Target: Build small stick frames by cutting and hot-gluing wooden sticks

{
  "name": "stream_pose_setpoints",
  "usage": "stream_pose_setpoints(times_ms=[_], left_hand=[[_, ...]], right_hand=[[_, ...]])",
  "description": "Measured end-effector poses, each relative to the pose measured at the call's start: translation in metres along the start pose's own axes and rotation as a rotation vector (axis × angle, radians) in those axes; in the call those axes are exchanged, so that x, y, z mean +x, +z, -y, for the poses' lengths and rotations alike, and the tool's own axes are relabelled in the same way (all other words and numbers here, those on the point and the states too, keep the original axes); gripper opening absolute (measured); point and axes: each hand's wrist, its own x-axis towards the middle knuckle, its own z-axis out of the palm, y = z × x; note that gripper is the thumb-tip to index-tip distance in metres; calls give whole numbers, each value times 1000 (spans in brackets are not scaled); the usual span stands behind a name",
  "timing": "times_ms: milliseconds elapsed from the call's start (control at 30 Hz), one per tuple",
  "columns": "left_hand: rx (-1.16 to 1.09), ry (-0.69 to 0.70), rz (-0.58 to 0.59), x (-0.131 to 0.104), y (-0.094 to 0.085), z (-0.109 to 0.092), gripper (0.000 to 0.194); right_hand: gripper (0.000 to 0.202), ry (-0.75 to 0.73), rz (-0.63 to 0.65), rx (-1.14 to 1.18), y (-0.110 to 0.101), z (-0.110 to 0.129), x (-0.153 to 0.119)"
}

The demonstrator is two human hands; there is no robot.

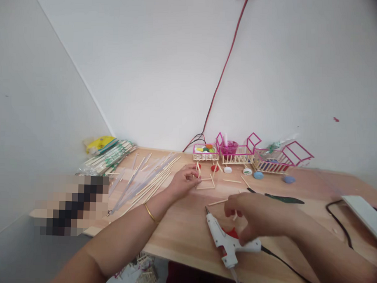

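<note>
My left hand [187,182] pinches a small frame of pale wooden sticks [209,184] near the middle of the table. To the right, my right hand [250,214] hovers with curled, parted fingers just above the handle end of a white glue gun [220,237]. The gun lies near the table's front edge, its dark nozzle pointing up and left. A loose stick [217,203] lies between the nozzle and my right fingers. Whether my right fingertips touch the gun is unclear.
Three stick carts with pink rims [239,155] stand along the wall, coloured discs [258,175] before them. Loose sticks [156,181] and bagged sticks [113,157] lie left. A green-black blade-like tool [284,199], a white box [363,218] and black cables [295,269] are right.
</note>
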Motion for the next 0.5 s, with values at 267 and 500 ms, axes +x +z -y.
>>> stream_pose_setpoints(times_ms=[267, 500], left_hand=[[-20, -14, 5, -2, 0, 3, 9], [-11, 37, -6, -2, 2, 7, 13]], right_hand=[[21, 67, -7, 26, 43, 3, -26], [31, -10, -149, 343, 16, 5, -27]])
